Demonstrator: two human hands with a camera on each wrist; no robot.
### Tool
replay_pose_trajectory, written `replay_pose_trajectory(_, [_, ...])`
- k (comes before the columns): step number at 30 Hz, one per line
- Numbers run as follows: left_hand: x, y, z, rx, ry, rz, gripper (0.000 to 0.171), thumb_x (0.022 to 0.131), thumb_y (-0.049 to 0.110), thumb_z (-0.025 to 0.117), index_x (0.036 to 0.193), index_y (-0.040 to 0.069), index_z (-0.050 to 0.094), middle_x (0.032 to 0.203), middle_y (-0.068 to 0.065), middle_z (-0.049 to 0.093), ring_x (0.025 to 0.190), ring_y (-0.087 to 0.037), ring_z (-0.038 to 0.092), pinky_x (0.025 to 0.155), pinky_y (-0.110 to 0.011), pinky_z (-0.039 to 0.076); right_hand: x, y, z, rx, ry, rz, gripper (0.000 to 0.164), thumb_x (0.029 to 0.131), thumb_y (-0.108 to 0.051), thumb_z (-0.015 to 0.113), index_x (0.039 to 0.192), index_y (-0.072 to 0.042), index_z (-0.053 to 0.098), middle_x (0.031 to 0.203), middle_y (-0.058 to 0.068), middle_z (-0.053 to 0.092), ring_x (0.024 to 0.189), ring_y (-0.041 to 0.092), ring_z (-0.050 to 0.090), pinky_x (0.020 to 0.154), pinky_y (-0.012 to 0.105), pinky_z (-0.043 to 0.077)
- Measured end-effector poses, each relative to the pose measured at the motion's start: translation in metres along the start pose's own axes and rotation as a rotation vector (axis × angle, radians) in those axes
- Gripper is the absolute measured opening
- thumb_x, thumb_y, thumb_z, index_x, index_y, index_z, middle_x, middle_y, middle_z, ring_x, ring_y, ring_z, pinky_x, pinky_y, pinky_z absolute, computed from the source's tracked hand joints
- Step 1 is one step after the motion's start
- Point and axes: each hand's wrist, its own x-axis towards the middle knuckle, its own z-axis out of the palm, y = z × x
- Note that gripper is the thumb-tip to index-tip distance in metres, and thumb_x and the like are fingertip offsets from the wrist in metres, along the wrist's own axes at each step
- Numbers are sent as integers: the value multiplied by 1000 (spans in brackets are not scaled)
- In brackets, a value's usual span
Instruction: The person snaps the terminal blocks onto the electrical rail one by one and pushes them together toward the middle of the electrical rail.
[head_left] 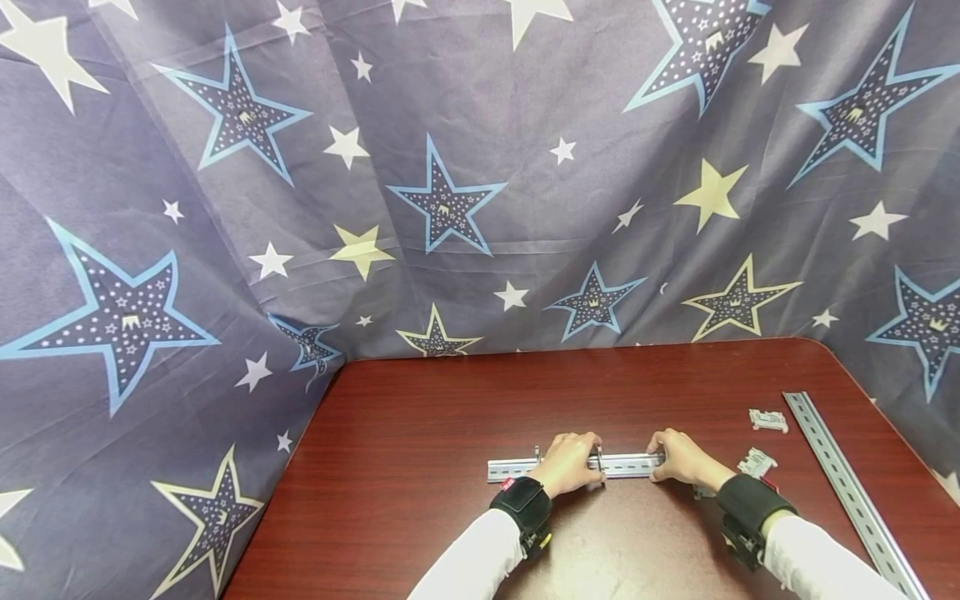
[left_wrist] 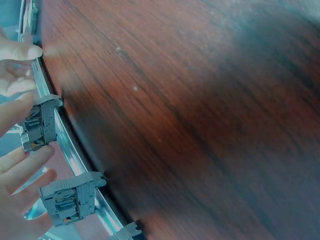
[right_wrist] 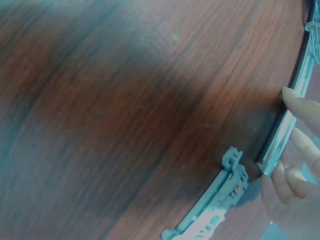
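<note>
A short slotted metal DIN rail (head_left: 630, 467) lies across the table. My left hand (head_left: 568, 462) is over it and pinches a grey terminal block (left_wrist: 37, 125) seated on the rail, thumb on one side and fingers on the other. Further left on the rail sits another terminal block (left_wrist: 72, 199), and part of a third block (left_wrist: 127, 232) shows at the lower edge of the left wrist view. At the rail's right end, my right hand (head_left: 678, 458) grips the rail between thumb and fingers. Beside that hand a loose terminal block (right_wrist: 212, 205) lies on the table.
More loose terminal blocks, one farther back (head_left: 768, 420) and one nearer block (head_left: 757, 462), lie right of my right hand. A longer slotted rail (head_left: 855, 492) runs along the right side of the reddish-brown table (head_left: 420, 408). Star-patterned cloth (head_left: 480, 292) hangs behind it.
</note>
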Motion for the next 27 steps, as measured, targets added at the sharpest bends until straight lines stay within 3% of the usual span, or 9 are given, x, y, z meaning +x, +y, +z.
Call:
replay_pose_trajectory(19, [2, 5, 0, 12, -13, -22, 47, 70, 33, 69, 109, 12, 56, 101, 2, 62, 94, -13, 55, 87, -25, 35, 1, 2, 1, 5, -7, 18, 31, 51, -5, 77, 75, 0, 58, 72, 6, 51, 65, 16, 46, 59, 31, 38])
replay_pose_trajectory(27, [0, 5, -1, 4, -9, -10, 46, 69, 31, 70, 109, 12, 56, 101, 2, 62, 99, -11, 54, 94, -33, 31, 1, 3, 1, 0, -6, 20, 31, 51, -6, 77, 75, 0, 58, 73, 7, 52, 66, 17, 47, 60, 32, 39])
